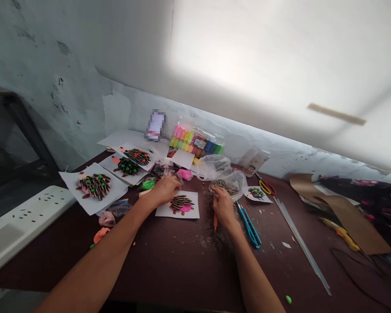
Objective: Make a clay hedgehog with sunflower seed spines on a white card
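Note:
My left hand is at the upper left edge of a white card, fingers curled down beside small plastic bags of clay; what they pinch, if anything, is hidden. The card bears a hedgehog figure of pink clay, with brown feet and rows of dark, pointed pieces like sunflower seeds. My right hand is closed around a slim orange tool that sticks out below the palm. Its fingertips are at the edge of a clear plastic bag of similar seeds.
Finished-looking hedgehog cards lie at left near a white power strip. Coloured clay packs lean on the wall. Right of my hand lie blue-handled scissors, red-yellow scissors, clear glue sticks and a yellow glue gun.

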`<state>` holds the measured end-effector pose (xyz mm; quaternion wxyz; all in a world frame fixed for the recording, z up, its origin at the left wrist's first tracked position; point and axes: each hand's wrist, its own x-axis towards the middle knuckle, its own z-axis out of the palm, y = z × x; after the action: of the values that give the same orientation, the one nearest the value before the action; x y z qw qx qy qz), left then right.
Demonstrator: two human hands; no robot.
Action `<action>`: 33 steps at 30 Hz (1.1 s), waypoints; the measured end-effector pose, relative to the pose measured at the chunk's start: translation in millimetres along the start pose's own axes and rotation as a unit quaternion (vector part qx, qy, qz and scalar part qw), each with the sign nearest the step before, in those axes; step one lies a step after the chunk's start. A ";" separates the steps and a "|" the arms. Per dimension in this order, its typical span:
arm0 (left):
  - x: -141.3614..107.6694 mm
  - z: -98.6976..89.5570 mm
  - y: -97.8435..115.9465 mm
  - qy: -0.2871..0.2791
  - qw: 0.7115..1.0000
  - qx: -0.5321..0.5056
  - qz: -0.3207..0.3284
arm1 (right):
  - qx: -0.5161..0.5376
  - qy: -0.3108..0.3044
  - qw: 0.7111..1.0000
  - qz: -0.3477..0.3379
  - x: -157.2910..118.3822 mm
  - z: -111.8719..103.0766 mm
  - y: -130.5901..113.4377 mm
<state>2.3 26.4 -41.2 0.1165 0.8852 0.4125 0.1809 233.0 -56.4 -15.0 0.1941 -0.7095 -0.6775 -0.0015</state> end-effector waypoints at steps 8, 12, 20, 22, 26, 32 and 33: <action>-0.2 0.1 0.5 0.005 1.000 0.011 0.000 | -0.153 -0.066 0.984 0.064 -7.6 -8.3 -11.3; -0.3 -1.1 1.7 -0.001 1.000 0.010 -0.003 | -0.163 -0.010 0.986 0.026 -4.4 -10.1 -9.0; -0.2 -3.4 2.6 -0.006 1.000 0.010 -0.004 | -0.092 -0.064 0.991 0.073 6.7 -3.1 8.5; 0.0 -2.4 1.7 -0.006 1.000 0.009 -0.003 | -0.082 -0.070 0.992 0.066 9.5 -0.7 11.4; 0.2 -0.4 -0.5 -0.007 1.000 0.012 -0.001 | -0.079 -0.095 0.991 0.054 16.5 -0.5 12.7; 0.8 -0.7 -1.0 -0.015 1.000 0.013 0.000 | -0.115 -0.096 0.986 0.068 20.6 -7.6 3.1; 0.9 -0.7 -0.9 -0.013 1.000 0.014 0.000 | -0.122 -0.096 0.985 0.072 20.2 -8.2 1.9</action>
<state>2.0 27.7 -40.7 0.1097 0.8891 0.4132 0.1635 238.6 -39.2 -2.6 0.0399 -0.7718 -0.6346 -0.0020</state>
